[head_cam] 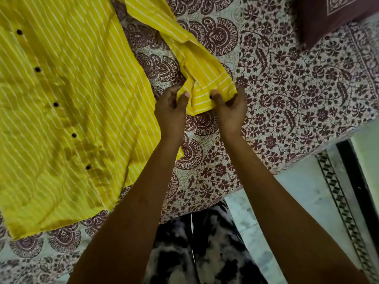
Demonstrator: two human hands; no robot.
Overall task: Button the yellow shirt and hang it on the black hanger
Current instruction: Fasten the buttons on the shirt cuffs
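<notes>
Both hands on the cuff, working its button.

The yellow shirt (67, 111) lies flat on the patterned bedspread (287, 83) left of the hands, its sleeve running down into them. The left hand (172, 107) and right hand (230, 107) each pinch the cuff (207, 93), slightly apart; the cuff button (210, 97) sits at the right thumb. Best to hold the buttonhole edge taut and push the button through cleanly.
</notes>
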